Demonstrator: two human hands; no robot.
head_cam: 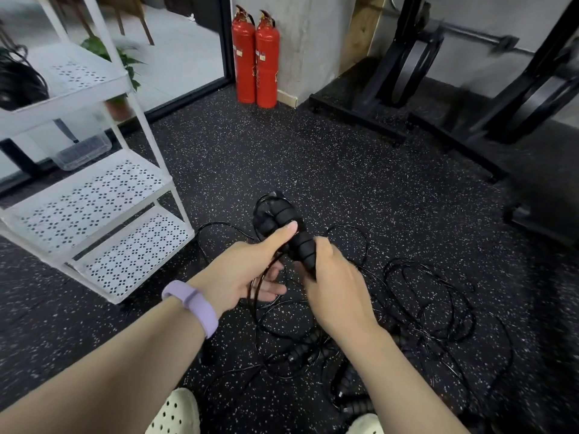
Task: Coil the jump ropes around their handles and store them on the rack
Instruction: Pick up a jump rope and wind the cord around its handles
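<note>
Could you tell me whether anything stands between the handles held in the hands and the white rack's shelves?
Nothing visible does. The handles, held by the left hand and right hand, face open floor toward the white rack; loose rope lies right of and below the hands, away from that path.

The rack [94, 189] stands to the left on the floor [313, 170], with coiled ropes [18, 79] on its top shelf. Two fire extinguishers [255, 57] stand behind, against the wall. Loose jump ropes [423, 302] lie on the floor to the right, below the hands.
</note>
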